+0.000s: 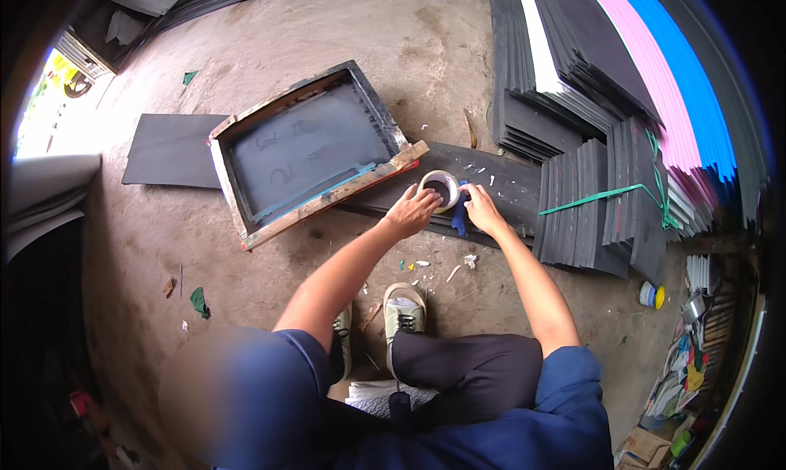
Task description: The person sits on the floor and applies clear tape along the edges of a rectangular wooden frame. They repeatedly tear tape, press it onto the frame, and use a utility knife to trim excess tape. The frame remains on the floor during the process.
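Observation:
My left hand (pixel 412 211) grips the left side of a cream-coloured roll of tape (pixel 449 178), with the fingers at its rim. Close to the roll's right side, my right hand (pixel 483 211) has thumb and fingers pinched together; what lies between them is too small to make out. A blue strip (pixel 459 219) hangs beside those fingertips. Beneath both hands lies a long dark board (pixel 508 193) on the floor. Left of my hands, a worn wooden screen frame (pixel 323 198) with a dark mesh and blue smears rests tilted over dark sheets.
Strapped stacks of black foam sheets (pixel 577 204) stand at the right, with pink sheets (pixel 655 85) and blue sheets (pixel 696 77) behind. A flat dark sheet (pixel 176 152) lies left of the frame. A small yellow-and-blue tub (pixel 652 296) and scattered scraps (pixel 469 261) are on the floor.

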Demonstrator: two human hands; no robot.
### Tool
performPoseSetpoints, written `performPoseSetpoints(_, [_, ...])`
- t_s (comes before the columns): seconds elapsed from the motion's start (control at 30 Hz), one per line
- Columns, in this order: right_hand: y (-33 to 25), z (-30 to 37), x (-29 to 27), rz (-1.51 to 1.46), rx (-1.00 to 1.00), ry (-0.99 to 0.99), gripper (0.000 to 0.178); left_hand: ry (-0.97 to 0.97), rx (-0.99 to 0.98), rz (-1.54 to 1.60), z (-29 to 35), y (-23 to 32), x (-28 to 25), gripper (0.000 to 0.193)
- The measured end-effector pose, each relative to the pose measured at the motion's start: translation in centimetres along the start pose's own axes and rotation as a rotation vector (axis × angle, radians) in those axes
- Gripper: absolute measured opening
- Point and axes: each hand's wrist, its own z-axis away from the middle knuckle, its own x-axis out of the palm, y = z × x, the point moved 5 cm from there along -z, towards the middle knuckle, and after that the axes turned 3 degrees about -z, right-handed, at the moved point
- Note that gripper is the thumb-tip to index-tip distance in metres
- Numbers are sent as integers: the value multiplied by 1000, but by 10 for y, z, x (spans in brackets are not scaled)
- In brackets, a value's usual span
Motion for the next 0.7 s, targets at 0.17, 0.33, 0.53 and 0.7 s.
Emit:
performPoseSetpoints(0.17, [4, 3, -10, -96, -39, -8, 39, 33, -212, 129, -21, 18, 12, 25])
performPoseSetpoints(0.33, [-11, 14, -45, -250, -123, 7, 73, 185, -285, 463, -24, 17, -54, 34])
performPoseSetpoints(0.53, [-153, 56, -101, -297, -468, -127, 96, 198, -449, 1138, 35, -5, -193, 24])
performPoseSetpoints(0.7, [-240, 78, -123, -386, -621, -194, 82, 361, -391, 1737, 62, 23, -275, 33])
